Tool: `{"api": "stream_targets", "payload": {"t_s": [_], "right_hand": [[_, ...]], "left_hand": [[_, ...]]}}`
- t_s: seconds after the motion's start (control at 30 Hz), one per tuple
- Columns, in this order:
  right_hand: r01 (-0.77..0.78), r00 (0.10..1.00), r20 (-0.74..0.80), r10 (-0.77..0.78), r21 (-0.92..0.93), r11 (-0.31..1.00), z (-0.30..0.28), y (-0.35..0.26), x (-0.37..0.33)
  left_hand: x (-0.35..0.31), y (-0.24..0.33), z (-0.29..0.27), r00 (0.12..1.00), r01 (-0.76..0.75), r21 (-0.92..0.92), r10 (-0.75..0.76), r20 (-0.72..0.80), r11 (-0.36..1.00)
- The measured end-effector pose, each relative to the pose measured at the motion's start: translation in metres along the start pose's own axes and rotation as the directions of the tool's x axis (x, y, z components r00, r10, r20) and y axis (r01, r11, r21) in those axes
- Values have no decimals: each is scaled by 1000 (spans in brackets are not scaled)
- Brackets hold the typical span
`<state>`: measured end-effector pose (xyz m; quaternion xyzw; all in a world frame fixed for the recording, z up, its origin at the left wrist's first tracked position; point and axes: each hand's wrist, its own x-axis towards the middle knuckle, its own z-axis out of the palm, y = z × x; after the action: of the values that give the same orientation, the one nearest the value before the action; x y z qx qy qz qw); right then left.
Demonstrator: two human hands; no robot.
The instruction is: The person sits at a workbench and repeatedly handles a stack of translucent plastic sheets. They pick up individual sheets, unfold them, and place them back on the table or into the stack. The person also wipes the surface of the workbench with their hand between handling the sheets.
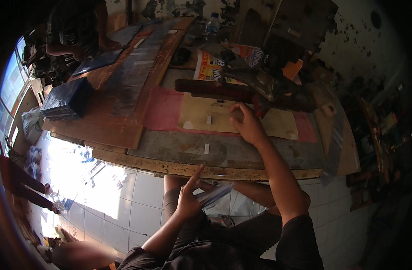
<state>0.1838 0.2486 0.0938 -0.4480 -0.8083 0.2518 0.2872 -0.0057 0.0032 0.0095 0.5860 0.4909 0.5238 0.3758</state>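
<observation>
My left hand [188, 203] is below the table's front edge, gripping a stack of clear bluish plastic sheets [216, 195]. Its index finger points up, away from the stack. Over the yellow board [194, 110] is my right hand [250, 126], fingers curved, with a gap between thumb and forefinger and nothing visible in it. A small pale strip [209, 119] lies on the board to the left of that hand. Another white strip [207, 148] rests nearer me on the grey tabletop [170, 146]. Just beyond the right hand stands a dark metal press-like device [242, 90] with a long bar.
A pink sheet [161, 108] lies under the yellow board. On the brown board [111, 128] at left sits a stack of dark plastic-covered pieces [67, 99]. A co-worker's hands [80, 53] rest at the far left. A water bottle [212, 23] stands at the back.
</observation>
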Motion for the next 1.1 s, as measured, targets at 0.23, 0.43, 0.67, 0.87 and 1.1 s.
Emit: {"api": "stream_targets", "payload": {"t_s": [0.23, 0.43, 0.67, 0.87, 1.1], "right_hand": [[207, 978, 30, -205, -202, 957, -5, -14, -11], [258, 965, 27, -260, -238, 936, -3, -19, -16], [359, 931, 58, -360, -307, 881, 13, -15, -17], [396, 914, 61, -400, -336, 854, 17, -25, -18], [431, 901, 115, -418, -323, 842, 21, -22, -18]], "left_hand": [[-1, -3, 1, 1000, 22, -20, -22, -4, 1000], [0, -2, 0, 1000, 11, 10, -11, -4, 1000], [0, -2, 1, 1000, -6, 20, 7, -14, 1000], [-1, -3, 0, 1000, 11, 26, -10, -6, 1000], [-1, -5, 3, 1000, -11, 18, 11, -18, 1000]]}}
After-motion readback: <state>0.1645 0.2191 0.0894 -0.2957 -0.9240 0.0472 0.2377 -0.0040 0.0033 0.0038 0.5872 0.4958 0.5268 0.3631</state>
